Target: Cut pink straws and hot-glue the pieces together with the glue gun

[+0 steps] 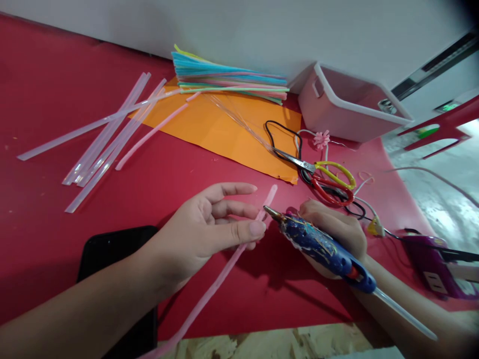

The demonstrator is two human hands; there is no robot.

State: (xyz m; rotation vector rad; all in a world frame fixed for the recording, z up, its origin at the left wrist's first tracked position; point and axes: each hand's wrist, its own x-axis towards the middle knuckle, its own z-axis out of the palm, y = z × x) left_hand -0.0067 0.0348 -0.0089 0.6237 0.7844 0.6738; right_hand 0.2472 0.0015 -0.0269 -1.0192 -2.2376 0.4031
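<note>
On the near side of the orange sheet (209, 124), the left hand (198, 227) pinches a pink pipe cleaner (224, 274) while the right hand (339, 227) grips a blue hot-glue gun (322, 249), nozzle (275, 214) close by the stem, apparently a gluing step calling for steady aim.

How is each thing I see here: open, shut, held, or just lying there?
Pink fuzzy stem: pinched in the left hand
Glue gun: held in the right hand, glue stick poking out its back
Scissors: lying down, blades apparently shut
Pink box: open on top
Orange sheet: lying flat, partly covered
Colourful fuzzy stems: heaped together
Translucent sticks: lying loose, some crossing
Black phone: lying flat, partly hidden
</note>
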